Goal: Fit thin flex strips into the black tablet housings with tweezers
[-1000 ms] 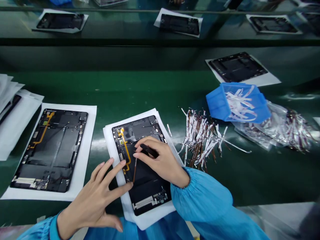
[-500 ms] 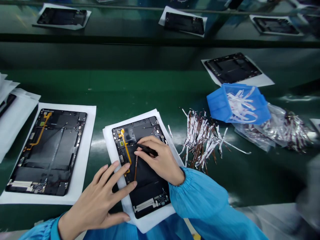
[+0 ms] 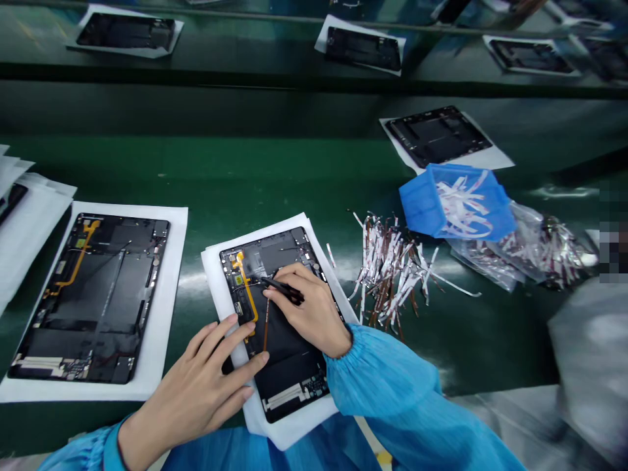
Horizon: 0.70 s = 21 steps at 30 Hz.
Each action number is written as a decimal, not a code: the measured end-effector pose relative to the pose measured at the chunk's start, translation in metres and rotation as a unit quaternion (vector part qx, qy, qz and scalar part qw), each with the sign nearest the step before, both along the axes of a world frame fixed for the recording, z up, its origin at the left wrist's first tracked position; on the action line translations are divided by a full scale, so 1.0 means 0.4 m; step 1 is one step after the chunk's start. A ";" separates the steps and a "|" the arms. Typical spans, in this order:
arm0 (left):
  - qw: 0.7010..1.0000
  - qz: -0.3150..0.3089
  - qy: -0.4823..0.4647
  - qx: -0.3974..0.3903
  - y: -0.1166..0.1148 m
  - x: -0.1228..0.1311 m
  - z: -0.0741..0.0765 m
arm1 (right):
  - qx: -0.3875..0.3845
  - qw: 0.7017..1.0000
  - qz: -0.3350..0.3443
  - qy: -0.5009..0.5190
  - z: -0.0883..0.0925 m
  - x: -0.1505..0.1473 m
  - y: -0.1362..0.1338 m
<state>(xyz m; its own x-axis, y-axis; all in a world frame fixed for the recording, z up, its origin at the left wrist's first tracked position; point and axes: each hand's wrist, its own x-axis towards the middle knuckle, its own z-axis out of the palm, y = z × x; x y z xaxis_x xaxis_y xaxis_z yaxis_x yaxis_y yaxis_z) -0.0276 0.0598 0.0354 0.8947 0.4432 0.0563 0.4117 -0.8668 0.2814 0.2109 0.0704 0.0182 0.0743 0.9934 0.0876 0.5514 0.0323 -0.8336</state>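
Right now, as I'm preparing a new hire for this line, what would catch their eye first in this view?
First come the bare hands at the centre of the green bench: the right hand pinches black tweezers over an open tablet housing with a yellow flex cable, and the left hand is spread at its left edge. To the right, a tilted bright blue plastic bin holding white strips stands out beside a heap of white and brown strips.

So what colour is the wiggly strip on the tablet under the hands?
Amber yellow. The flex cable shows best in the head view, on the black tablet housing.
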 end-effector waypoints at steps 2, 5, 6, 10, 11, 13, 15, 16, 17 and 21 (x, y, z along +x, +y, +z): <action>1.000 -0.003 0.000 0.002 0.001 0.001 0.001 | 0.000 1.000 -0.001 0.001 -0.001 0.000 0.000; 1.000 -0.006 0.002 0.006 0.001 0.002 0.001 | 0.001 1.000 -0.002 0.000 -0.001 -0.001 -0.001; 1.000 -0.005 0.000 0.006 0.000 0.003 0.001 | 0.001 1.000 -0.001 -0.001 -0.001 -0.002 -0.001; 1.000 0.004 -0.009 0.005 -0.003 0.006 0.002 | 0.003 1.000 -0.004 -0.001 -0.001 -0.003 -0.001; 1.000 0.006 -0.009 0.004 -0.004 0.006 0.002 | 0.003 1.000 -0.004 0.000 -0.001 -0.003 0.000; 1.000 0.005 -0.007 0.005 -0.004 0.006 0.002 | 0.004 1.000 -0.003 0.001 -0.001 -0.003 0.000; 1.000 0.005 -0.004 0.006 -0.004 0.004 0.001 | 0.007 1.000 -0.001 0.001 0.000 -0.002 0.000; 1.000 0.006 -0.002 0.007 -0.004 0.004 0.001 | 0.009 1.000 0.000 0.001 -0.001 -0.002 0.000; 1.000 0.006 -0.001 0.007 -0.004 0.003 0.000 | 0.012 1.000 0.002 -0.001 -0.001 -0.002 0.000; 1.000 0.013 -0.019 0.017 -0.012 0.007 -0.005 | 0.021 1.000 0.007 -0.012 -0.006 -0.001 -0.001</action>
<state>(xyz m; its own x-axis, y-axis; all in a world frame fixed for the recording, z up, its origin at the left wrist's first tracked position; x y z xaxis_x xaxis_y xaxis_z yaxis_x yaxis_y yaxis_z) -0.0247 0.0550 0.0332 0.8802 0.4628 0.1052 0.4234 -0.8658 0.2667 0.2105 0.0701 0.0156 0.0577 0.9897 0.1307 0.5701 0.0748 -0.8182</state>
